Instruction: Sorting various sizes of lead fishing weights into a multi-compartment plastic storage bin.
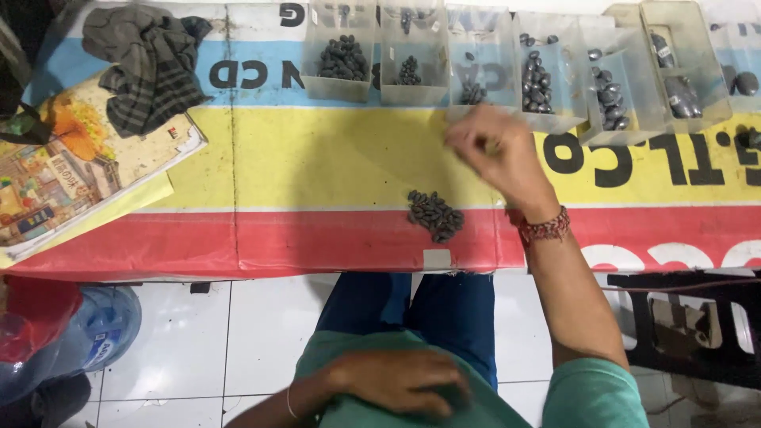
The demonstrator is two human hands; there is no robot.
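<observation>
The right hand (493,150) hovers over the banner-covered table (317,158), fingers pinched together, blurred; it may grip a small dark piece, though I cannot tell. The left hand (400,380) rests flat in the lap, holding nothing. A small pile of dark metal weights (434,215) lies near the right hand, on the red stripe. Behind stands a row of clear plastic bins (515,63) with sorted weights. A colourful book (71,166) lies far left under a striped cloth (147,63).

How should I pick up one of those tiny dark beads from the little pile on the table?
Pinch a bead at the edge of the small pile of dark oval metal pieces, coming straight down from above with thumb and fingertip. The pieces lie loose on the flat banner-covered table, so a grip across one's narrow sides should lift it cleanly.
</observation>
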